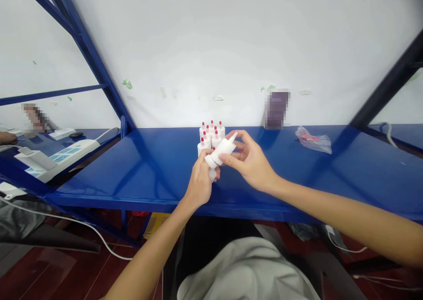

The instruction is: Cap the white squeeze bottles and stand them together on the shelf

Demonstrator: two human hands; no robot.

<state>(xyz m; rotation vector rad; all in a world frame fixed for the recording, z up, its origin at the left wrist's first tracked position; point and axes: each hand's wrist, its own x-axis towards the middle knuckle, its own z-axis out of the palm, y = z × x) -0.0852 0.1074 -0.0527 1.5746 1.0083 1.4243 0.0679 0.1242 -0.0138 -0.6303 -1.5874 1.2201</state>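
Observation:
Above the front half of the blue table, both hands meet at a white squeeze bottle (pixel 224 149) with a pointed nozzle. It is tilted, the nozzle pointing up and to the right, and no red tip shows on it. My left hand (pixel 199 181) is closed round its lower end, where a dark line crosses the white plastic. The thumb and fingers of my right hand (pixel 253 161) grip its side near the nozzle end. Another white piece (pixel 212 175) shows below my left fingers; I cannot tell whether it belongs to the same bottle. Just behind stand several white bottles (pixel 202 148) with red tips.
A clear plastic bag (pixel 313 140) with something red inside lies on the blue table (pixel 158 163) at right. A blurred dark upright object (pixel 276 109) leans at the wall. Left, beyond the blue frame post (pixel 89 49), are a power strip (pixel 66 157) and another person's hand (pixel 7 138).

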